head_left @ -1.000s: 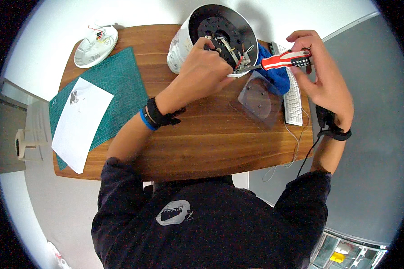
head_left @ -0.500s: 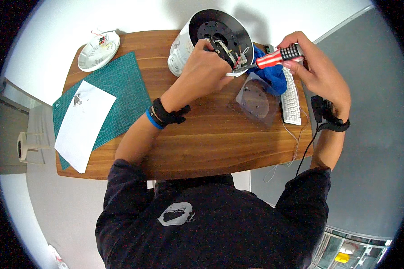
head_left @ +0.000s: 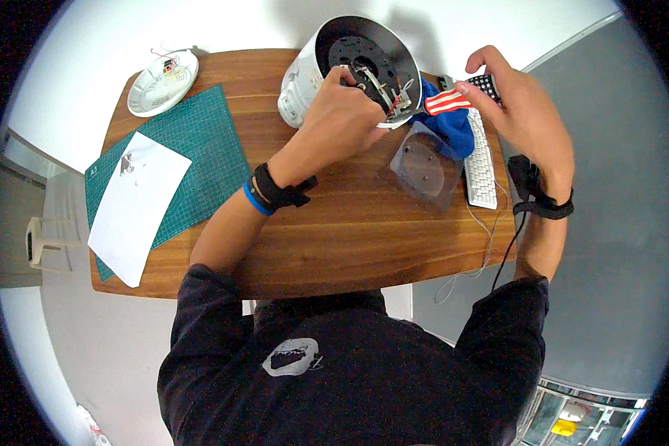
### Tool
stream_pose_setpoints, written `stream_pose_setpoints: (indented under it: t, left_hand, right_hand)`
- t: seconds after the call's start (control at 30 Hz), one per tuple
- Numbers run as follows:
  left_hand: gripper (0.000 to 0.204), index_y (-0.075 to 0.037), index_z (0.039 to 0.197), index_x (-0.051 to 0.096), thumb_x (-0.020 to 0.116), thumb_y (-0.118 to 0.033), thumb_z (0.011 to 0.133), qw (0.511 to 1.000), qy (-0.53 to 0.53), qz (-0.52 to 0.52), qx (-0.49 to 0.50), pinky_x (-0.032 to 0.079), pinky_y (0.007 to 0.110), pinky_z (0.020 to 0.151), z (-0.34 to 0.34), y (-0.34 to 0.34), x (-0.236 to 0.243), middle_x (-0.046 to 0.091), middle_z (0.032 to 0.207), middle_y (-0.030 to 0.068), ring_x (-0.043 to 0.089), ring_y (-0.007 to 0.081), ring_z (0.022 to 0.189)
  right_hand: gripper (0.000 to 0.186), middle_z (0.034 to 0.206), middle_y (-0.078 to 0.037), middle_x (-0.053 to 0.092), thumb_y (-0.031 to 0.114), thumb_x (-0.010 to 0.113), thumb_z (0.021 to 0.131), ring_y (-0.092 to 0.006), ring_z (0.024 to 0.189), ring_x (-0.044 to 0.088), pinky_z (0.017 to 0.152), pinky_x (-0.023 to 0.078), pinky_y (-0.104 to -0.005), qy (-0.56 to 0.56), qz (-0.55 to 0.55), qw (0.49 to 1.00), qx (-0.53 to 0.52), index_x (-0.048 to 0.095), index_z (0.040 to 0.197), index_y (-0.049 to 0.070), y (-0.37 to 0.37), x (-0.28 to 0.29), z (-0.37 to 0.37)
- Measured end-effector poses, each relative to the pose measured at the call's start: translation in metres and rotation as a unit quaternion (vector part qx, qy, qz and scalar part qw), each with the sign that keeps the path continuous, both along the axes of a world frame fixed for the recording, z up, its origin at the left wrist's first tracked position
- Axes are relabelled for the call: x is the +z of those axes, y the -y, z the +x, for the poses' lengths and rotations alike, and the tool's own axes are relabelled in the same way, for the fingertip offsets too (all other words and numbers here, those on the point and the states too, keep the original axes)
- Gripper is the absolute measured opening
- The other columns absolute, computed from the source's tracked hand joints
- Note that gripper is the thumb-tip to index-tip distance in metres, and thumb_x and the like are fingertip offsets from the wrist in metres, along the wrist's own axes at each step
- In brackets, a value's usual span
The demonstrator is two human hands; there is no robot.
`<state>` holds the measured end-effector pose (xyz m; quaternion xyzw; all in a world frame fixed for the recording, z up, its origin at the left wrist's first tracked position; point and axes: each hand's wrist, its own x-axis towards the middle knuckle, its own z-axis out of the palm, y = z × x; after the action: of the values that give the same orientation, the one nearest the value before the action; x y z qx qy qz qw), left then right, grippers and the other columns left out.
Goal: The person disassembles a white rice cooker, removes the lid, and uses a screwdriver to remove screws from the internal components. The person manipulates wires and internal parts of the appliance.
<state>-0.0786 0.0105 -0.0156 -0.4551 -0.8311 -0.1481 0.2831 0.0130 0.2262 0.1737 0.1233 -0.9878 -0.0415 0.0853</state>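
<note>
A white cylindrical appliance housing point(head_left: 296, 100) lies tipped on the wooden table, its dark open end facing me. Inside it, a black inner part with a circuit board point(head_left: 401, 104) and thin red wires shows near the lower rim. My left hand point(head_left: 343, 111) reaches into the opening, fingers curled on the black inner part; its fingertips are partly hidden. My right hand point(head_left: 524, 111) grips a screwdriver point(head_left: 447, 102) with a red-and-white striped handle and a black, white-starred end. The screwdriver's shaft points left into the housing, near the board; its tip is hard to make out.
Right of the housing lie a blue cloth point(head_left: 453, 132), a white keyboard point(head_left: 481, 171) with its cable, and a clear plastic sheet point(head_left: 426, 167) holding small dark bits. At left are a green cutting mat point(head_left: 208, 149), white paper point(head_left: 145, 215) and a white oval shell point(head_left: 156, 93) with wires.
My right hand has turned the screwdriver about its length, so stripes and stars now face up. My left hand has stayed nearly in place at the housing.
</note>
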Motion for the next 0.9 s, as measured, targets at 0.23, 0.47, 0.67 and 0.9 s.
stream_pose_setpoints:
  t: [0.23,0.47,0.67,0.9]
  left_hand:
    - [0.017,-0.022,0.079,0.080,0.082,-0.038,0.083,1.000,-0.012,0.009,0.004,0.045,0.051,0.099,0.000,0.003,-0.003,0.073,0.072,0.0067,0.074,0.0262,0.076]
    - [0.019,-0.017,0.079,0.079,0.083,-0.036,0.083,0.999,-0.013,0.038,-0.014,0.044,0.047,0.096,0.002,0.000,-0.001,0.072,0.070,0.0067,0.071,0.0260,0.074]
    - [0.020,-0.020,0.081,0.081,0.082,-0.039,0.086,1.000,-0.009,0.019,0.000,0.043,0.049,0.099,0.003,0.004,0.001,0.072,0.070,0.0063,0.073,0.0261,0.076]
    - [0.024,-0.021,0.082,0.081,0.080,-0.044,0.089,1.000,0.012,-0.007,0.008,0.043,0.049,0.100,0.005,0.005,0.003,0.074,0.072,0.0069,0.074,0.0273,0.077]
  right_hand:
    - [0.036,0.079,-0.015,0.067,0.039,0.070,0.104,-0.0382,0.078,0.071,0.070,0.054,-0.0473,-0.033,-0.129,0.963,0.235,0.055,0.121,0.011,-0.025,-0.017,-0.012]
    - [0.042,0.101,-0.012,0.066,0.021,0.079,0.096,-0.0286,0.100,0.070,0.088,0.055,-0.0389,0.038,-0.068,0.996,-0.031,0.054,0.127,0.010,0.002,0.001,0.005]
    - [0.031,0.099,-0.012,0.071,0.026,0.076,0.099,-0.0295,0.085,0.068,0.072,0.052,-0.0390,-0.035,-0.095,0.963,0.249,0.058,0.119,0.010,-0.031,-0.017,-0.019]
    - [0.030,0.111,-0.008,0.068,0.012,0.081,0.091,-0.0271,0.094,0.067,0.074,0.054,-0.0394,-0.065,-0.072,0.981,0.166,0.062,0.114,0.009,-0.017,-0.019,-0.001]
